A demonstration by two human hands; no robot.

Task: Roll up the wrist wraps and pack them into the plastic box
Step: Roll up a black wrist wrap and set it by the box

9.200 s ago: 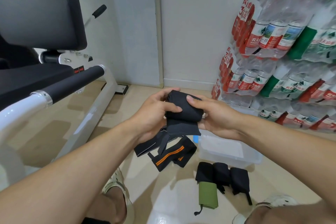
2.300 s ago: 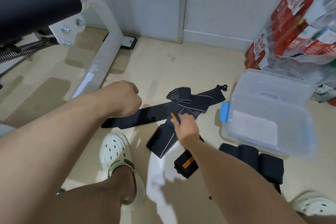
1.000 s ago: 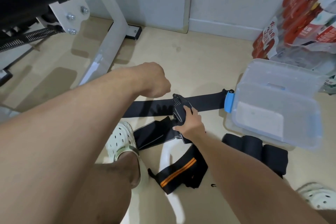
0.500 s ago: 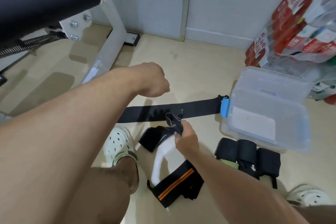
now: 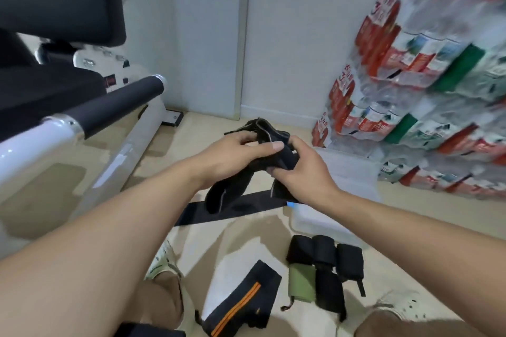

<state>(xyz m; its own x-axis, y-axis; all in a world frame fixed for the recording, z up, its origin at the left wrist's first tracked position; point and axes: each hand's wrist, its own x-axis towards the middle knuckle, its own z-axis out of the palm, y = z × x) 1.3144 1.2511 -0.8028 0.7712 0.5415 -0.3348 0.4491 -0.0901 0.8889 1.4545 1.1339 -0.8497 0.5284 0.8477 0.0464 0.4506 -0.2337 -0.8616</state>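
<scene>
Lifted off the floor, black wrist wrap [image 5: 241, 172], seemingly hanging lengthwise downward, gripped by left hand [image 5: 232, 156] and right hand [image 5: 301, 172].

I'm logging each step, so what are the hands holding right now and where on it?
Both hands grip one black wrist wrap at its bunched upper end; its tail hangs loose below.

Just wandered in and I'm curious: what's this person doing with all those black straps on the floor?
A person is holding a black wrist wrap up in both hands, the left hand and right hand, apparently starting to roll it. Another strap lies flat on the floor, an orange-striped one is nearer, and rolled wraps sit beside the clear plastic box.
</scene>
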